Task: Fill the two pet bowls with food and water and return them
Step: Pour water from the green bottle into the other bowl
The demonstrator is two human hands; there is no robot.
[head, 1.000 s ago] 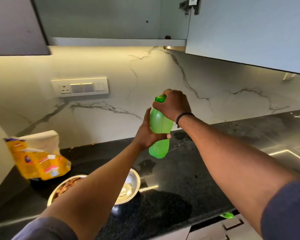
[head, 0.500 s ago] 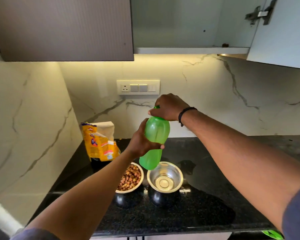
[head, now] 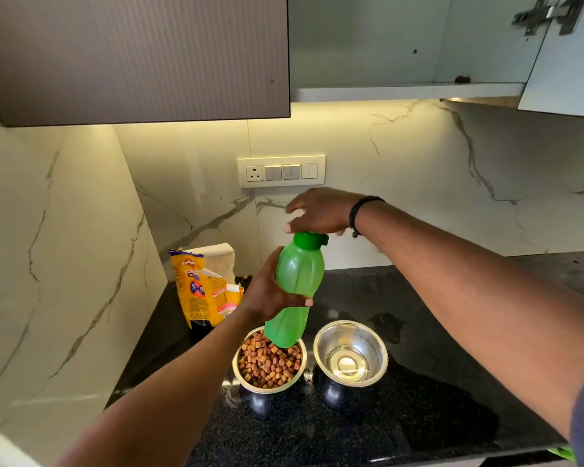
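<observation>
Two steel pet bowls on black counter: kibble bowl full, water bowl barely wet. Left hand wraps translucent green bottle; right hand loose over cap. Next, guessing: uncap, pour more.

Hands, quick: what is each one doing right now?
Left hand: grips the green bottle round its middle.
Right hand: over the bottle's cap, motion-blurred; whether it grips the cap cannot be told.
</observation>
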